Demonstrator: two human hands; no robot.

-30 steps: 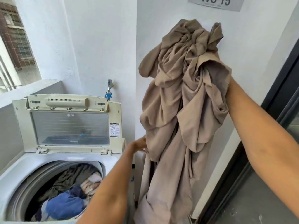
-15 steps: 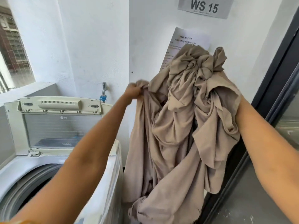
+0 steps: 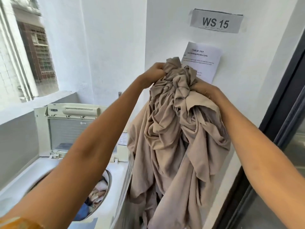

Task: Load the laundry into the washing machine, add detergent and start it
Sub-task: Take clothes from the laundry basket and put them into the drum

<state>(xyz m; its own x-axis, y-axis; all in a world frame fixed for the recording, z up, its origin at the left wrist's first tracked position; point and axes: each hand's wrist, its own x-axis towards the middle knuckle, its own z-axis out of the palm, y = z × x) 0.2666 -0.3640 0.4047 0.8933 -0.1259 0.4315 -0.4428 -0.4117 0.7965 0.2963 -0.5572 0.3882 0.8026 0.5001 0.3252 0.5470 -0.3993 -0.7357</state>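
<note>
Big beige sheet [image 3: 173, 138] up in the air, thin fabric, heavily wrinkled, twisted into ropy knots at the top and falling in long loose folds below. Left hand [image 3: 155, 72] is a tight fist, fingers curled shut on the top left corner of the bunch. Right hand [image 3: 204, 91] grips the right side of the bundle, its fingers [image 3: 197, 86] buried in the folds, cloth spilling over and under them. The knotted mass sits between the two hands, and the rest hangs straight down beneath the fingers, past the bottom edge of view. Below and to the left of the left hand stands the washing machine [image 3: 118, 172], lid [image 3: 71, 124] up, mixed clothes [image 3: 99, 192] showing in the drum. The sheet hangs just beside the machine's right flank, not over the opening.
</note>
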